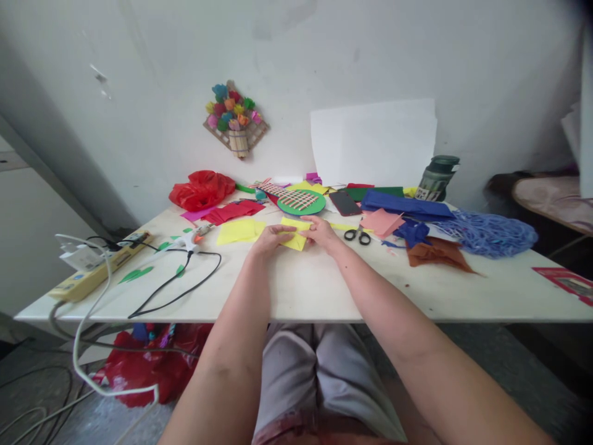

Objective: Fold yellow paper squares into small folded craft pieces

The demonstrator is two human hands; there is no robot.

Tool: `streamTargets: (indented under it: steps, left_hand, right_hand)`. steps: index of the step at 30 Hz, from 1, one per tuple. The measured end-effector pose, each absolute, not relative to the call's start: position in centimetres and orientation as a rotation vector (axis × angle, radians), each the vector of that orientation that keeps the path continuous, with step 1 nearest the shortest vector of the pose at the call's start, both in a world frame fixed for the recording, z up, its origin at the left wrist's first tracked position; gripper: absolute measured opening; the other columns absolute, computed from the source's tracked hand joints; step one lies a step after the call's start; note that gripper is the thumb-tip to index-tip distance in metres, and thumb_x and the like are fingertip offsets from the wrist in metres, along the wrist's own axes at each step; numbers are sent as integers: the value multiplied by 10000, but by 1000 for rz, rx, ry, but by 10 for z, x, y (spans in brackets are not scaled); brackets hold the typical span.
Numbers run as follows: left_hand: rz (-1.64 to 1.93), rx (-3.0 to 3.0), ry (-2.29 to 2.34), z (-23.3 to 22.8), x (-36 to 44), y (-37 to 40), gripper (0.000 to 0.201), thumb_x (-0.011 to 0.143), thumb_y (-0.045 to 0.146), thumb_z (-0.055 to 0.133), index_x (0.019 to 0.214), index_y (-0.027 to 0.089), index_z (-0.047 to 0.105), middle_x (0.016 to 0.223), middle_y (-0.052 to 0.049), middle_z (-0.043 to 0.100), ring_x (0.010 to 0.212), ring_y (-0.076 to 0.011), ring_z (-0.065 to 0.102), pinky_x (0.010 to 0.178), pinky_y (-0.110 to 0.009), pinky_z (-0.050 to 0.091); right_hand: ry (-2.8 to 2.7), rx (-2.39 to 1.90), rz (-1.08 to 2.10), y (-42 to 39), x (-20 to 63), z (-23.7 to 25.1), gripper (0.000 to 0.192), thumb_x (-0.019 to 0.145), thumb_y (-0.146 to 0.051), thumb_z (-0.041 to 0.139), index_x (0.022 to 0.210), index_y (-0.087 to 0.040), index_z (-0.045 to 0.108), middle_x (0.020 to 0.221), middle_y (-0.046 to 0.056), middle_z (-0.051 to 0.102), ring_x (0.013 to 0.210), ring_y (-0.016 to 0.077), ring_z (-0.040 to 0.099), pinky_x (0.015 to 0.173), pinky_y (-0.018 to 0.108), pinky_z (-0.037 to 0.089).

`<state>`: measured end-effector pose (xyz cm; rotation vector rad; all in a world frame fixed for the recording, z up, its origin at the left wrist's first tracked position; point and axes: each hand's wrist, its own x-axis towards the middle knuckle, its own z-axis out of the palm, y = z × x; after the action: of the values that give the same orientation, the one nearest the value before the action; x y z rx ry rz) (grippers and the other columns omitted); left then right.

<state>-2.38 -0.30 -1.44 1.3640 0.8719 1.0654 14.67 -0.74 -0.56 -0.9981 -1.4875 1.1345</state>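
Both hands, left hand [271, 238] and right hand [321, 233], pinch a small yellow paper piece [294, 240] flat on the counter [324, 290], midway toward its far edge. Folding seems underway; next calls for pressing the crease. Scissors [357, 234] lie just right.

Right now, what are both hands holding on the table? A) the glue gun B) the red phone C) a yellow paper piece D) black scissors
C: the left hand and right hand both pinch the yellow paper piece with their fingers; the scissors, phone and glue gun lie untouched on the table.
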Motion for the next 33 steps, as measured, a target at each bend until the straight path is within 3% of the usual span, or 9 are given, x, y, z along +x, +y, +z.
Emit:
streamTargets:
  steps: [3, 6, 9, 12, 15, 19, 26, 29, 33]
  left_hand:
    - [1095, 1342, 885, -15, -24, -2, 411, 508, 261, 718, 884, 114, 643, 771, -85, 656, 666, -170, 598, 662, -302, 457]
    - [1138, 1286, 870, -13, -25, -3, 393, 507, 244, 721, 871, 117, 645, 771, -75, 657, 663, -157, 597, 669, -292, 456]
    - [1182, 1233, 852, -9, -26, -4, 382, 499, 228, 728, 858, 122, 648, 752, -62, 656, 644, -144, 593, 669, -283, 455]
    - [1202, 1199, 825, -7, -27, -5, 384, 490, 217, 733, 853, 124, 649, 747, -60, 655, 643, -145, 594, 669, -284, 454]
    - [1189, 1183, 806, -7, -28, -5, 382, 488, 201, 733, 851, 120, 648, 731, -59, 654, 636, -144, 596, 667, -281, 453]
    - [1135, 1205, 807, -8, -29, -5, 399, 505, 199, 723, 883, 105, 637, 733, -65, 654, 642, -145, 600, 652, -265, 452]
    - [1036, 1324, 855, -9, -30, -6, 410, 546, 201, 692, 939, 113, 618, 684, -44, 647, 612, -119, 589, 604, -220, 431]
    - [1007, 1317, 792, -8, -30, -6, 409, 547, 173, 678, 947, 116, 615, 730, -48, 654, 665, -128, 599, 697, -254, 435]
    - [995, 1300, 709, -9, -29, -5, 401, 542, 150, 668, 937, 110, 619, 782, -60, 658, 747, -153, 605, 797, -305, 417]
  right_hand:
    - [-1499, -997, 1132, -7, 147, -5, 487, 643, -204, 607, 1111, -145, 482, 480, -68, 473, 382, 54, 431, 386, 170, 365]
    - [-1502, -1022, 1054, -4, 151, -4, 386, 703, -234, 522, 1083, -162, 512, 690, 11, 576, 507, 86, 519, 434, 192, 410]
    - [-1611, -978, 796, -2, 156, -2, 371, 646, -104, 497, 1000, -185, 572, 1030, 63, 549, 812, 144, 557, 639, 259, 469]
    - [-1849, -837, 535, -2, 159, 0, 424, 589, -19, 491, 947, -209, 615, 1197, 55, 459, 1091, 185, 429, 892, 335, 361]
    - [-2020, -803, 413, -3, 158, 1, 393, 592, -17, 510, 889, -235, 645, 1150, 37, 516, 1163, 190, 361, 982, 378, 240]
    - [-2115, -786, 334, -4, 152, 0, 318, 609, -57, 553, 841, -244, 663, 1052, 33, 591, 1158, 195, 373, 1000, 402, 186]
    - [-2092, -770, 297, 5, 149, -7, 118, 622, -155, 633, 661, -254, 681, 1118, 1, 557, 1124, 198, 414, 997, 372, 204]
    - [-2043, -776, 329, 8, 149, -11, 29, 630, -232, 652, 638, -230, 679, 1178, 20, 512, 1136, 215, 395, 981, 381, 232]
    - [-2013, -771, 371, 9, 147, -14, 79, 655, -264, 630, 638, -197, 668, 1183, 44, 502, 1136, 219, 386, 959, 389, 256]
